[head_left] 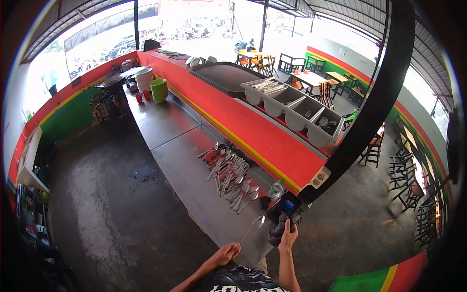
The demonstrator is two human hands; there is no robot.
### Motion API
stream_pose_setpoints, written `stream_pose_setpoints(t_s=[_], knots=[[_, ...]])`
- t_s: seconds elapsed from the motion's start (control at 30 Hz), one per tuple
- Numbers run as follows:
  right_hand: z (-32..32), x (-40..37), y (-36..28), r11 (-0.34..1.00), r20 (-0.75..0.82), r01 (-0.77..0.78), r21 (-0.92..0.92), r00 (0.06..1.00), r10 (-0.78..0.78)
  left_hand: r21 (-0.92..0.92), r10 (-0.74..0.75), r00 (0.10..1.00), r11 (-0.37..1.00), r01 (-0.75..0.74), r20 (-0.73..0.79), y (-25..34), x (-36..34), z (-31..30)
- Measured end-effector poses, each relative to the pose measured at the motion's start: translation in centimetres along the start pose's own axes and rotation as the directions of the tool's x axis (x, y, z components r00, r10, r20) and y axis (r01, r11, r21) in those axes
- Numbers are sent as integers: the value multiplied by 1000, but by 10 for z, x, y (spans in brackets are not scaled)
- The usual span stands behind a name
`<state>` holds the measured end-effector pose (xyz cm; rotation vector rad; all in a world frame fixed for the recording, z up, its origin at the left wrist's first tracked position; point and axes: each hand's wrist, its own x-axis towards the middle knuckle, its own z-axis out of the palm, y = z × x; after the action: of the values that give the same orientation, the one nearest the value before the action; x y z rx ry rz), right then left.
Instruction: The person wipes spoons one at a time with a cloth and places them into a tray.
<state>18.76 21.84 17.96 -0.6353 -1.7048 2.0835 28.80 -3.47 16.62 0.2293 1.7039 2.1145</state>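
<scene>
My left hand (227,253) is closed around the handle end of a spoon (258,222), whose bowl points away from me over the near end of the steel counter (189,182). To the right, my right hand (288,233) grips a dark, bunched item (277,231), perhaps a cloth; its exact kind is unclear. A large pile of spoons and forks (226,170) lies on the counter ahead of my hands. Near the right hand are a clear bottle (277,189) and a dark box with a blue patch (289,204).
On the red ledge (219,104) stand a grey cutlery holder (294,109) with compartments and a dark tray (226,78). Green bowls (158,90) and red cups (139,98) sit at the counter's far end. A power socket (319,178) is beside a black post (362,131).
</scene>
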Motion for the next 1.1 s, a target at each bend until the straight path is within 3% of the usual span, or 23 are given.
stream_pose_setpoints(t_s=[0.03, 0.13, 0.2, 0.27, 0.37, 0.4, 0.47, 0.6, 0.83, 1.0, 1.07, 1.1], knots=[[2, -4, -4, 999, -10, 48, 25, 999, -47, 12, 8, 999, 1000, -8, -45, -5, 4, 1], [16, -30, -8, 943, 37, 307, -126, 952, -305, 7, -2, 990, 1000, 3, -142, -16, 18, 3], [21, -65, -23, 934, 277, 237, -267, 947, -161, -53, -64, 985, 997, 56, -162, -13, 22, 8], [27, -95, -34, 853, 590, 367, -372, 803, -87, 193, 4, 984, 981, 31, -179, -30, 27, 6], [47, -117, -27, 784, 686, 612, -101, 613, -391, 404, 150, 971, 913, -63, -188, -64, 30, -5], [47, -116, -26, 800, 685, 587, -119, 632, -362, 449, 207, 960, 887, -103, -189, -57, 29, -5], [47, -112, -20, 832, 681, 534, -152, 667, -304, 385, 113, 973, 923, -27, -202, -43, 22, -5], [46, -93, -4, 664, 587, 708, -240, 651, -482, 401, -6, 996, 915, 42, -90, -12, 8, -1], [42, -74, -5, 661, 481, 689, -297, 706, -520, 368, 9, 1000, 930, -10, 6, 7, 4, 4], [40, -61, 4, 736, 304, 573, -361, 818, -488, 382, -58, 996, 924, 31, 61, 30, -6, 3], [36, -47, 9, 726, 259, 569, -387, 823, -507, 280, -100, 989, 958, 66, 110, 33, -14, -2], [34, -40, 13, 767, 227, 500, -402, 866, -445, 229, -120, 983, 970, 87, 137, 34, -17, -3]])
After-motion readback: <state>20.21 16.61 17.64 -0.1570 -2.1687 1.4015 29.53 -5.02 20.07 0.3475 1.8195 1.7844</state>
